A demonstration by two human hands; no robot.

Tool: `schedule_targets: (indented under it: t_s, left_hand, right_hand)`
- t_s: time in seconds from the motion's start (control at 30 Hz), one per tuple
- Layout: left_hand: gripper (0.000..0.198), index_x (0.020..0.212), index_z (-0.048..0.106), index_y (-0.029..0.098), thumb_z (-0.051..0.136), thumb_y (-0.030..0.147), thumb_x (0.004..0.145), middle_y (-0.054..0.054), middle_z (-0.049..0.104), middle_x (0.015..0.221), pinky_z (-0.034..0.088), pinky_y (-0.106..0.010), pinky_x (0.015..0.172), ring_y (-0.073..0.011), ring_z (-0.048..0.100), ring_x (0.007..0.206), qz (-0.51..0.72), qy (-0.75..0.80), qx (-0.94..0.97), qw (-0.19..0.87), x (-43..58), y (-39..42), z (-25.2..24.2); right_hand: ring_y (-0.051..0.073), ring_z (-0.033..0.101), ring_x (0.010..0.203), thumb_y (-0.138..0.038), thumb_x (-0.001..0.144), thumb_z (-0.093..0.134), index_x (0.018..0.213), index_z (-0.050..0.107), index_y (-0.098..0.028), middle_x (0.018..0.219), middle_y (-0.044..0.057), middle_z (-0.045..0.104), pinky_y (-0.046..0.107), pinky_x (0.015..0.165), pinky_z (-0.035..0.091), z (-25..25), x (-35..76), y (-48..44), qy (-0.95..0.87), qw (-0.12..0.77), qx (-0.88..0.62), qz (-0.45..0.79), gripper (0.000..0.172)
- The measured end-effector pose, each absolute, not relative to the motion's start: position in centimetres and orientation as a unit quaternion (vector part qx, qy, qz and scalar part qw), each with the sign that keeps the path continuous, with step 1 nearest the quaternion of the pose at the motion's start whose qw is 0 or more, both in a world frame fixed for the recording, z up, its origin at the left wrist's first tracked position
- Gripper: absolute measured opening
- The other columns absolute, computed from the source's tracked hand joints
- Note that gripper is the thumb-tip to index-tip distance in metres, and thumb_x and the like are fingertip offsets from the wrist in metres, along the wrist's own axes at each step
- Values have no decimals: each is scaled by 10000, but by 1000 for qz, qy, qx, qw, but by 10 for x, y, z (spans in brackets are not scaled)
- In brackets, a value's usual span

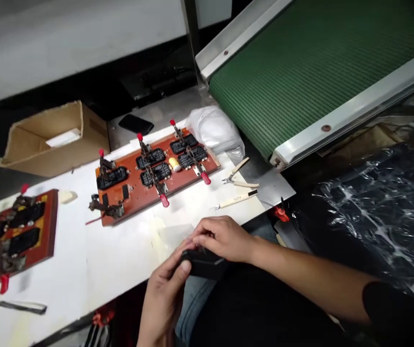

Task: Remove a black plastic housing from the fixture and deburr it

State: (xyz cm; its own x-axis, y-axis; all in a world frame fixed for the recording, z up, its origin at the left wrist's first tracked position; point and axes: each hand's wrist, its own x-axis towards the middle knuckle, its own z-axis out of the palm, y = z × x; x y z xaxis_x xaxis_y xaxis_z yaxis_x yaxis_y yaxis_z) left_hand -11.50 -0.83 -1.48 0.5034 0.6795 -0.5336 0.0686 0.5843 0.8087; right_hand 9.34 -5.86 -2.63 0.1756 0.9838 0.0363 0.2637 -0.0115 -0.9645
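Note:
Near the table's front edge, my left hand [169,284] holds a black part [205,264] by its left end, thumb on top. My right hand [225,238] is at the part's upper edge, its fingers pinched together close to my left fingertips; whatever is between them is too small to make out. Beyond my hands lies a red-brown fixture board [138,202] with black moulded pieces and red-tipped clamps. A pair of pliers [234,178] and a pale craft knife [238,198] rest right of the board.
A second fixture board [49,231] is at the left, with a black strip [22,306] below it. Behind are a cardboard box [96,130], a dark phone [135,124] and a white plastic bag [216,130]. A green conveyor [301,77] slopes at the upper right.

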Motion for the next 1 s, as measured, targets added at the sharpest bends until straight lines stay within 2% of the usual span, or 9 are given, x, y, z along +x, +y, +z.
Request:
schedule_targets:
  t_s: [0.1, 0.2, 0.33, 0.4, 0.53, 0.7, 0.77, 0.9, 1.0]
  left_hand:
    - [410, 1192, 808, 227, 869, 359, 809, -123, 755, 1278, 422, -470, 1211, -340, 612, 1337, 220, 465, 373, 772, -124, -7, -24]
    - [428, 1207, 798, 212, 872, 353, 810, -122, 774, 1208, 538, -371, 1057, -307, 676, 1223, 227, 462, 342, 786, -131, -7, -26]
    - [414, 1169, 804, 194, 894, 337, 790, -103, 795, 1082, 558, -249, 893, -233, 728, 1044, 273, 455, 307, 790, -137, -8, -28]
    - [428, 1179, 797, 190, 893, 338, 789, -107, 792, 1100, 553, -253, 912, -234, 723, 1059, 292, 448, 303, 789, -141, -9, -30]
    - [399, 1195, 791, 190, 846, 364, 840, -124, 752, 1262, 508, -318, 1059, -285, 663, 1236, 306, 436, 335, 778, -153, -12, -34]
    - [379, 1244, 781, 243, 787, 395, 896, -117, 710, 1367, 431, -439, 1188, -326, 618, 1328, 283, 416, 376, 778, -168, -17, -28]
    - [391, 1282, 769, 265, 764, 405, 917, -108, 660, 1451, 369, -456, 1246, -331, 547, 1420, 259, 397, 399, 785, -170, -19, -27]
    - [375, 1292, 761, 309, 751, 406, 931, -75, 612, 1516, 292, -447, 1293, -308, 459, 1501, 233, 381, 425, 787, -169, -22, -30]
    - [362, 1283, 765, 298, 744, 403, 937, -78, 628, 1496, 322, -439, 1275, -305, 491, 1473, 242, 387, 422, 783, -168, -20, -34]
  right_hand:
    - [118, 675, 810, -204, 963, 695, 928, 712, -191, 886, -11, 744, 220, 750, 473, -27, 91, -56, -562, 437, -592, 377, 42]
    - [135, 661, 841, -193, 996, 634, 972, 686, -180, 923, 12, 728, 243, 783, 479, -25, 87, -53, -621, 408, -574, 343, 59]
    - [161, 642, 860, -210, 1025, 560, 1002, 662, -172, 930, 44, 703, 282, 818, 488, -24, 83, -50, -680, 393, -565, 254, 112]
    - [153, 641, 841, -230, 1012, 584, 991, 662, -180, 912, 34, 698, 271, 803, 497, -26, 78, -48, -661, 408, -577, 252, 95]
    - [119, 629, 719, -271, 975, 651, 967, 664, -199, 839, -8, 696, 225, 687, 509, -30, 67, -47, -564, 425, -629, 326, 73]
    - [128, 620, 717, -246, 985, 630, 940, 683, -191, 840, 11, 690, 252, 689, 494, -31, 55, -48, -604, 401, -649, 230, 89]
    - [132, 651, 753, -249, 995, 633, 972, 710, -193, 883, 19, 722, 253, 709, 508, -31, 50, -50, -623, 396, -619, 269, 98]
    - [145, 734, 935, -238, 986, 665, 1057, 756, -225, 1032, 14, 791, 253, 863, 553, -32, 44, -54, -593, 409, -572, 392, 117]
    - [147, 740, 882, -273, 964, 704, 1019, 765, -225, 977, 2, 797, 251, 815, 563, -34, 44, -56, -529, 401, -581, 471, 95]
